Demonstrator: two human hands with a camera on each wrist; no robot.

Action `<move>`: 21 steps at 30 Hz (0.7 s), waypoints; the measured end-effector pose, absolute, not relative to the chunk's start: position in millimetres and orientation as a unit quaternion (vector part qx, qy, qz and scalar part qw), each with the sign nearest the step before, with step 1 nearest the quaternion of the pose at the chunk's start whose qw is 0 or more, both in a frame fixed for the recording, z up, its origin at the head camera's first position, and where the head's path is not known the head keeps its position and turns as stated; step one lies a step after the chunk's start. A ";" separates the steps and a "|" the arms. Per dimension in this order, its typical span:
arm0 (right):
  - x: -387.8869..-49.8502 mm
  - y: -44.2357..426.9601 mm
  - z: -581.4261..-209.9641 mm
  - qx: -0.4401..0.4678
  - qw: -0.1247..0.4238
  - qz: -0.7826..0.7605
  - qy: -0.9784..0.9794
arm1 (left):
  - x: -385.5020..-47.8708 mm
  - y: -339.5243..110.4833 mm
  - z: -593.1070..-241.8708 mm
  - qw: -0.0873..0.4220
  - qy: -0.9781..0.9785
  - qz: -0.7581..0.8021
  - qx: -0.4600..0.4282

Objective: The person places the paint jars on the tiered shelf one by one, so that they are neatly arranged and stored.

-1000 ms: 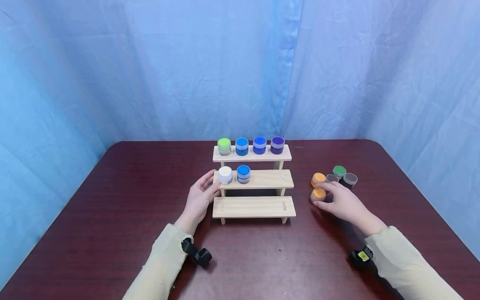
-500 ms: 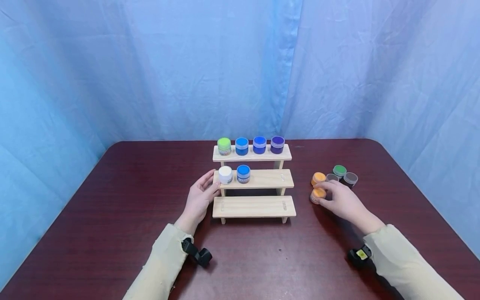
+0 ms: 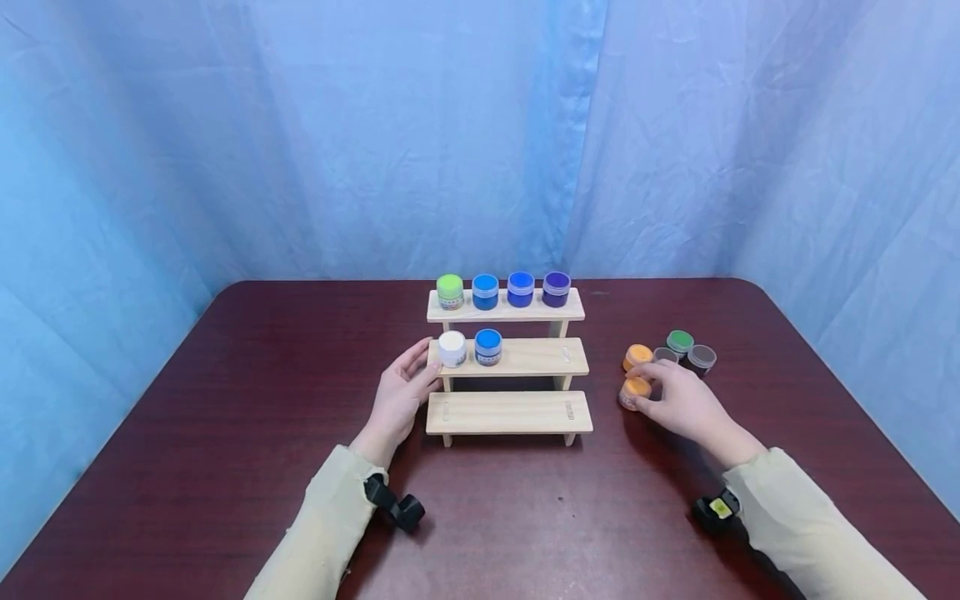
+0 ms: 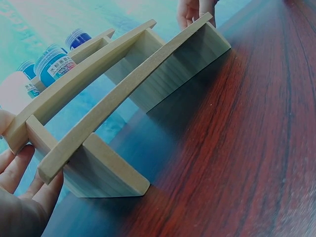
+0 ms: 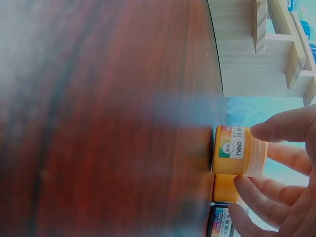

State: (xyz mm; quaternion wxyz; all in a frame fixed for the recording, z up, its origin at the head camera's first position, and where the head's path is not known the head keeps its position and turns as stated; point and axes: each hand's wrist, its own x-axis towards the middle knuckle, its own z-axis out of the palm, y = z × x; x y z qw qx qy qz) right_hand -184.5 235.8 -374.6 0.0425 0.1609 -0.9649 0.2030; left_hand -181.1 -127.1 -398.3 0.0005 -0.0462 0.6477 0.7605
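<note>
On the right side of the table (image 3: 510, 517), the nearer orange jar (image 3: 630, 398) stands upright, well apart from the wooden stand (image 3: 510, 414); the right hand (image 3: 681, 406) pinches it near its lid, thumb opposite fingers; just behind is the farther orange jar (image 3: 638, 356), and whether the two touch I cannot tell; a level pinch, squarely opposed, should serve best, since uneven pressure could tip the jar; any lift is best kept straight up, so the fingers do not nudge its neighbour; the left hand (image 3: 400, 396) grips the left end of the middle shelf (image 3: 528, 357); a steady, light hold suits there, as a jolt could shift the white jar (image 3: 452, 350) and blue jar (image 3: 488, 348)
</note>
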 end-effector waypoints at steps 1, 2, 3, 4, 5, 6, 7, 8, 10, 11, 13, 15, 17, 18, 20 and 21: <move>-184.4 235.6 -374.5 0.162 0.043 0.204 -0.964 | -181.0 -127.0 -398.4 0.000 0.647 0.761 -0.046; -184.3 235.5 -374.3 0.163 0.044 0.205 -0.964 | -181.0 -126.8 -398.3 0.000 0.647 0.761 -0.047; -184.2 235.4 -374.1 0.164 0.045 0.206 -0.964 | -181.0 -126.7 -398.3 -0.001 0.647 0.761 -0.047; -184.1 235.3 -373.8 0.164 0.047 0.207 -0.964 | -181.4 -126.6 -398.6 -0.001 0.647 0.761 -0.045; -184.1 235.3 -373.4 0.164 0.048 0.208 -0.963 | -181.5 -126.5 -398.7 -0.001 0.647 0.761 -0.046; -184.1 235.2 -373.1 0.164 0.050 0.209 -0.963 | -181.7 -126.4 -398.7 -0.001 0.647 0.761 -0.048; -184.1 235.2 -372.7 0.165 0.052 0.210 -0.962 | -181.8 -126.3 -398.6 0.000 0.648 0.760 -0.050; -184.2 235.2 -372.5 0.165 0.055 0.210 -0.962 | -181.9 -126.2 -398.7 0.000 0.647 0.760 -0.051; -184.4 235.3 -372.0 0.168 0.061 0.211 -0.961 | -182.1 -126.2 -398.7 -0.001 0.648 0.760 -0.051; -184.5 235.2 -371.9 0.171 0.064 0.212 -0.960 | -182.0 -126.2 -398.7 -0.001 0.647 0.760 -0.052; -184.5 235.2 -371.6 0.174 0.071 0.213 -0.959 | -182.1 -126.4 -398.9 -0.002 0.647 0.761 -0.050; -184.5 234.9 -371.1 0.177 0.077 0.214 -0.958 | -182.3 -126.6 -399.1 -0.002 0.647 0.761 -0.049; -184.2 234.3 -370.3 0.179 0.079 0.217 -0.957 | -182.3 -126.9 -399.6 -0.002 0.648 0.761 -0.047; -183.9 233.9 -369.9 0.178 0.080 0.218 -0.956 | -182.4 -127.0 -399.6 -0.002 0.647 0.761 -0.047; -183.2 233.0 -369.3 0.179 0.083 0.220 -0.955 | -182.2 -127.1 -399.4 0.000 0.648 0.761 -0.047; -182.9 232.9 -369.5 0.178 0.086 0.220 -0.955 | -182.0 -127.1 -399.0 0.000 0.647 0.761 -0.047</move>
